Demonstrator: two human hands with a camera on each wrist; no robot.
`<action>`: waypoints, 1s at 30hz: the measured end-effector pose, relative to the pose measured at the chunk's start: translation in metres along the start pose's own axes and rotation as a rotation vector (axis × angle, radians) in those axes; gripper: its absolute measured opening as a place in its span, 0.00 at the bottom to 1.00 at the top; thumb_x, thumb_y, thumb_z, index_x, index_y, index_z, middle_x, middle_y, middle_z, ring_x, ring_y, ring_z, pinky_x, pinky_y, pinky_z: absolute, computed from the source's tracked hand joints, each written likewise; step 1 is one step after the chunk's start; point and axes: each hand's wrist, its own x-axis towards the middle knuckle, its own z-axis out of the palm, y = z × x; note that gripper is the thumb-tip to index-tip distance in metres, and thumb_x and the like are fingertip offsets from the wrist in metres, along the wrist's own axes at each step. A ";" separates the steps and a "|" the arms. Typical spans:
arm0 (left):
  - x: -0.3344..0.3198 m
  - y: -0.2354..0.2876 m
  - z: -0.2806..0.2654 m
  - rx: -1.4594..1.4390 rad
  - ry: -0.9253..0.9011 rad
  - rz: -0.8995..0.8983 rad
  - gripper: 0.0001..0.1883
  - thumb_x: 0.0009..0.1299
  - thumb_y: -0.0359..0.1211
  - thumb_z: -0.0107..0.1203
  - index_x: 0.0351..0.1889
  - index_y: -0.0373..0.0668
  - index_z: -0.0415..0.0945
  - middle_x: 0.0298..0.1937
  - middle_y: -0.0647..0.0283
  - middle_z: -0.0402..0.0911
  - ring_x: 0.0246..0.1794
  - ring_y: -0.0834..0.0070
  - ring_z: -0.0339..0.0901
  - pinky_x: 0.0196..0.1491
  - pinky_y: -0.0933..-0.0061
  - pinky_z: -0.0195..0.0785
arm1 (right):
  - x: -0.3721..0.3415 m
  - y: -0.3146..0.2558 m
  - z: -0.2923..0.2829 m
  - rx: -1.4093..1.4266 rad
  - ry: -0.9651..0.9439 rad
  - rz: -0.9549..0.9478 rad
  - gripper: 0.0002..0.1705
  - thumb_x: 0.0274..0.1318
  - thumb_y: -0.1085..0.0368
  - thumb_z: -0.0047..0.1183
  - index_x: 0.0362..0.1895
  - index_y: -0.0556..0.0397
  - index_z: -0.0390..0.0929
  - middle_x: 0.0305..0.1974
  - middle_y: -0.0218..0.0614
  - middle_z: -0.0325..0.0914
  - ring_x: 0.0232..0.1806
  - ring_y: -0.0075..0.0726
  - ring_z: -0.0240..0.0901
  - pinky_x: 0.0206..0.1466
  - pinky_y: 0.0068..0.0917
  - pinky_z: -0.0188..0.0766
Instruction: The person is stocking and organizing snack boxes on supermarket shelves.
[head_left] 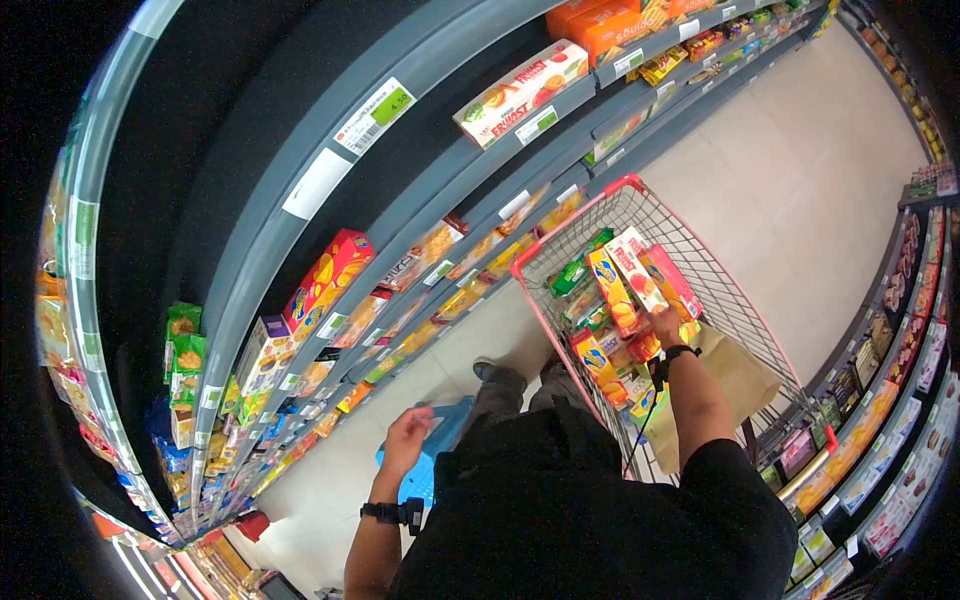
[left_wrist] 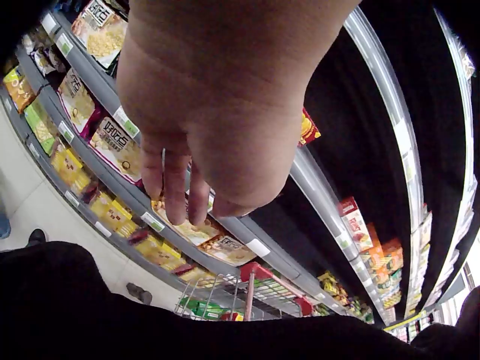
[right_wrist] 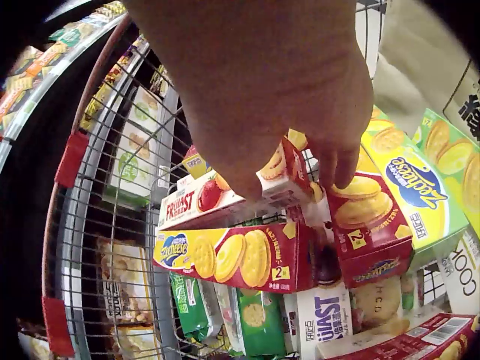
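Note:
My right hand (head_left: 668,328) reaches into the shopping cart, among packets and boxes. Its thumb lies over a white Fruiast box (right_wrist: 196,204) printed with a strawberry, its fingers at the box's near end; I take it to be gripping that end. Those fingertips also reach a red Zcheese cracker box (right_wrist: 369,225). Alongside lies a red-and-yellow Zcheese box (right_wrist: 225,259), with green packets (right_wrist: 259,322) underneath. My left hand (head_left: 406,440) hangs beside the shelves with fingers loosely bent and nothing in it; its palm side (left_wrist: 217,112) fills the top of the left wrist view.
The wire cart (head_left: 715,265) has a red rim and carries a brown paper bag (head_left: 715,395). Snack shelves (head_left: 430,215) run along the left, others (head_left: 880,400) along the right. A blue plastic item (head_left: 418,480) stands on the floor by my legs.

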 end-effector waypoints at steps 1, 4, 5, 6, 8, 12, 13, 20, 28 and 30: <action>-0.004 0.001 0.000 0.015 -0.005 -0.023 0.15 0.69 0.21 0.48 0.52 0.38 0.77 0.48 0.62 0.83 0.45 0.77 0.78 0.52 0.74 0.72 | -0.001 -0.004 0.002 0.005 -0.032 0.153 0.38 0.45 0.63 0.68 0.59 0.66 0.64 0.45 0.47 0.79 0.42 0.39 0.79 0.41 0.34 0.77; -0.012 0.000 0.001 0.016 0.007 -0.036 0.15 0.69 0.21 0.48 0.52 0.37 0.77 0.47 0.62 0.83 0.45 0.77 0.78 0.52 0.74 0.72 | 0.017 0.043 0.020 -0.124 0.035 -0.076 0.38 0.45 0.63 0.67 0.58 0.65 0.63 0.44 0.48 0.79 0.43 0.41 0.79 0.41 0.36 0.77; -0.014 0.000 0.001 0.017 0.009 -0.037 0.15 0.69 0.21 0.48 0.52 0.37 0.77 0.47 0.62 0.83 0.45 0.77 0.78 0.52 0.74 0.72 | 0.010 0.030 0.017 -0.123 0.033 -0.077 0.38 0.45 0.63 0.67 0.58 0.65 0.63 0.44 0.48 0.79 0.43 0.41 0.79 0.41 0.36 0.77; -0.016 0.000 0.000 0.027 0.012 -0.044 0.14 0.69 0.21 0.48 0.52 0.38 0.77 0.47 0.62 0.83 0.44 0.77 0.79 0.52 0.74 0.72 | -0.006 0.002 0.011 -0.119 0.043 -0.076 0.36 0.44 0.64 0.67 0.56 0.65 0.64 0.44 0.49 0.79 0.43 0.45 0.79 0.42 0.38 0.76; -0.019 -0.007 -0.001 0.038 0.018 -0.051 0.14 0.69 0.21 0.48 0.51 0.38 0.77 0.47 0.62 0.83 0.44 0.77 0.79 0.52 0.74 0.72 | -0.013 -0.018 0.008 -0.115 0.051 -0.076 0.34 0.44 0.64 0.66 0.53 0.65 0.65 0.44 0.50 0.79 0.44 0.49 0.79 0.44 0.40 0.75; -0.023 -0.019 0.001 -0.025 0.014 -0.004 0.12 0.71 0.23 0.50 0.51 0.38 0.77 0.46 0.62 0.83 0.44 0.77 0.79 0.51 0.74 0.72 | -0.013 -0.016 0.011 -0.373 0.076 -0.029 0.34 0.41 0.64 0.67 0.51 0.67 0.66 0.46 0.55 0.76 0.49 0.57 0.75 0.53 0.42 0.72; -0.024 -0.017 0.001 -0.016 0.017 -0.010 0.12 0.71 0.24 0.50 0.51 0.38 0.77 0.46 0.62 0.83 0.44 0.77 0.80 0.51 0.74 0.72 | -0.016 -0.016 0.013 -0.505 0.164 -0.178 0.32 0.42 0.65 0.66 0.50 0.68 0.67 0.42 0.54 0.79 0.45 0.56 0.78 0.51 0.41 0.73; -0.014 -0.008 0.000 -0.016 -0.025 0.056 0.12 0.71 0.24 0.51 0.51 0.38 0.77 0.45 0.63 0.83 0.44 0.77 0.79 0.50 0.74 0.72 | -0.039 -0.023 0.002 -0.174 0.071 -0.084 0.35 0.43 0.57 0.69 0.48 0.69 0.69 0.41 0.53 0.81 0.40 0.47 0.81 0.43 0.37 0.76; 0.009 -0.013 0.001 -0.016 -0.133 0.112 0.12 0.72 0.25 0.52 0.52 0.39 0.76 0.45 0.64 0.83 0.44 0.78 0.79 0.50 0.75 0.72 | -0.077 -0.066 -0.040 0.102 -0.090 0.005 0.23 0.53 0.55 0.66 0.38 0.60 0.71 0.25 0.36 0.78 0.21 0.26 0.75 0.23 0.22 0.70; 0.017 -0.010 -0.001 -0.005 -0.164 0.131 0.12 0.72 0.25 0.52 0.53 0.39 0.76 0.45 0.64 0.83 0.44 0.78 0.79 0.50 0.75 0.72 | -0.089 -0.079 -0.044 0.234 -0.066 0.131 0.24 0.52 0.56 0.67 0.38 0.61 0.70 0.25 0.39 0.78 0.19 0.28 0.75 0.21 0.24 0.69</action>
